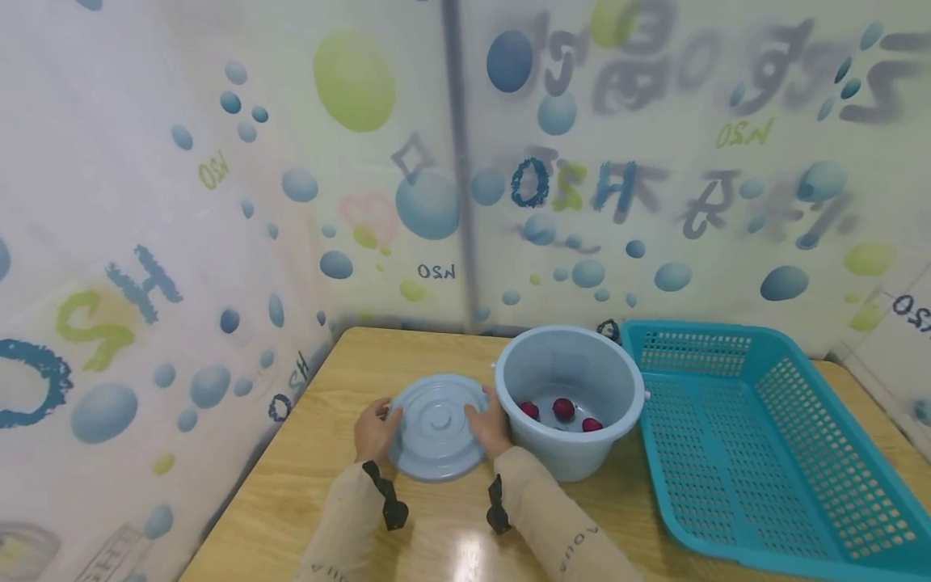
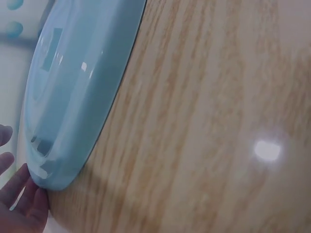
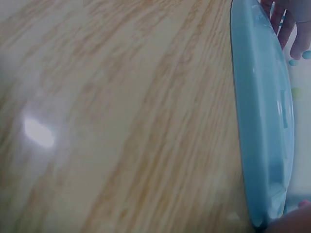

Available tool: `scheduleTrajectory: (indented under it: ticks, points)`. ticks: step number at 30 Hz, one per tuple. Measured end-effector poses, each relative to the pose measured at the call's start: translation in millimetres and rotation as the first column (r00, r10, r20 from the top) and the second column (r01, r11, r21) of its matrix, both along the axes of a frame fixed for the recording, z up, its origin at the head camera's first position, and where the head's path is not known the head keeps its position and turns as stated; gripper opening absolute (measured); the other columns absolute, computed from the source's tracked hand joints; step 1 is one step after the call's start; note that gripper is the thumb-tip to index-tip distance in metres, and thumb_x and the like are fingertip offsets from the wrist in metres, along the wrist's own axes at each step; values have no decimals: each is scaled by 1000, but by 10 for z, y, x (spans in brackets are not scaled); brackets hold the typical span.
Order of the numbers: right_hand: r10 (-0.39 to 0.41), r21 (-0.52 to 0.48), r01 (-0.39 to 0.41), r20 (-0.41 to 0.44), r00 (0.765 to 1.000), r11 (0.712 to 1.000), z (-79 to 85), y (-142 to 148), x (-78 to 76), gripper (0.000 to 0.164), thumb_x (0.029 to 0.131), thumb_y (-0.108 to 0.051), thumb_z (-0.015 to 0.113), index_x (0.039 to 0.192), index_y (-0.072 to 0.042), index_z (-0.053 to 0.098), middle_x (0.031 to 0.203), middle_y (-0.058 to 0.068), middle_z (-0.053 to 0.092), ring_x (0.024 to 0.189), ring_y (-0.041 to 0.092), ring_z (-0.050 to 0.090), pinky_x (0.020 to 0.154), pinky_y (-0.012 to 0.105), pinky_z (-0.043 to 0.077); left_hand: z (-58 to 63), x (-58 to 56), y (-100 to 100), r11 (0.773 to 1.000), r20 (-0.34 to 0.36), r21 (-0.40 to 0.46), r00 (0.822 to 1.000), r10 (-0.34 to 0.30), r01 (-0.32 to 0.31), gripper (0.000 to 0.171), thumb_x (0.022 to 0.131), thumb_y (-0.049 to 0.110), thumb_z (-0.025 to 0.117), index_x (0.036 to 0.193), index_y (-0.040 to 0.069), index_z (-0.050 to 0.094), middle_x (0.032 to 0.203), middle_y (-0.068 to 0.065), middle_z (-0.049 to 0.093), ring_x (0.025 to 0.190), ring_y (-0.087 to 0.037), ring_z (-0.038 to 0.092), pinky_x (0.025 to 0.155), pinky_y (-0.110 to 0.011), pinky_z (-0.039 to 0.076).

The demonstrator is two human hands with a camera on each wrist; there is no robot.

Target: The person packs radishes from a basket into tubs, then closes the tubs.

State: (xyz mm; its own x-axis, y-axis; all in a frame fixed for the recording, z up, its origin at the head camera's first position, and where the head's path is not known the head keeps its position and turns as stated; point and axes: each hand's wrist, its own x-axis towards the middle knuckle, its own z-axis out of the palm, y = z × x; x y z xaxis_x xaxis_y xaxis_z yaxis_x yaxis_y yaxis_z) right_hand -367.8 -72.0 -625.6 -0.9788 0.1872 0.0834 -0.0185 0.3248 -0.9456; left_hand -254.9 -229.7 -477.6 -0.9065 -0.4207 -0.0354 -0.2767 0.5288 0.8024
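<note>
A round light-blue lid [image 1: 436,428] with a small centre knob lies on the wooden table. My left hand [image 1: 374,430] is at its left edge. In the left wrist view, fingertips of that hand [image 2: 24,199] touch the lid's rim [image 2: 77,121], with two more digits spread apart above. Against the lid's right edge rests my right hand [image 1: 490,424], thumb over the top and fingers along the rim. In the right wrist view, only a small part of it [image 3: 294,221] shows by the lid [image 3: 262,121]. Right beside this hand stands a light-blue bucket [image 1: 570,461].
Several dark-red round things [image 1: 563,409] lie on the bucket's floor. To the bucket's right, a large teal perforated basket [image 1: 727,469] takes up the table's right side. Behind and left of the wooden table [image 1: 291,501] hang printed curtain walls [image 1: 378,242].
</note>
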Motion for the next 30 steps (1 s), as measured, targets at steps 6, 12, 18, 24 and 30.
scheduleTrajectory:
  ticks: [6, 12, 18, 24, 30]
  points:
    - [93, 36, -91, -68, 993, 995, -528, -51, -205, 56, 77, -15, 64, 128, -7, 42, 126, 15, 44, 120, 26, 37, 99, 35, 28, -51, 56, -58, 999, -7, -2, 999, 34, -34, 38, 87, 12, 54, 122, -3, 48, 115, -25, 50, 106, -37, 48, 87, -45, 41]
    - [91, 120, -82, -72, 993, 989, 20, 103, 112, 52, 72, 6, 56, 123, 0, 46, 126, 20, 43, 123, 28, 33, 102, 34, 24, -99, 34, 17, 999, -47, 4, 998, 37, -37, 40, 84, 2, 53, 122, -6, 46, 113, -25, 51, 103, -36, 49, 85, -42, 42]
    - [104, 138, -94, -65, 992, 986, 322, 126, 260, 52, 69, 10, 53, 120, 1, 47, 124, 22, 43, 123, 28, 34, 104, 31, 21, -123, -1, -13, 999, -66, -19, 997, 40, -42, 40, 82, -3, 52, 121, -5, 47, 112, -24, 51, 102, -35, 51, 85, -40, 43]
    - [131, 82, -133, 38, 991, 988, 1182, 199, 747, 49, 69, 15, 50, 118, 11, 46, 121, 28, 44, 118, 38, 36, 100, 44, 26, -103, -6, -39, 999, -32, 8, 998, 48, -48, 37, 82, -4, 51, 119, -5, 49, 114, -24, 51, 104, -35, 51, 85, -40, 43]
    - [113, 105, -116, 38, 993, 988, 1345, 199, 862, 47, 68, 16, 48, 115, 11, 48, 116, 26, 48, 114, 36, 41, 98, 41, 30, -100, 28, -40, 996, -13, 42, 997, 81, -80, 32, 82, -4, 51, 115, -3, 54, 113, -22, 53, 102, -33, 52, 82, -38, 45]
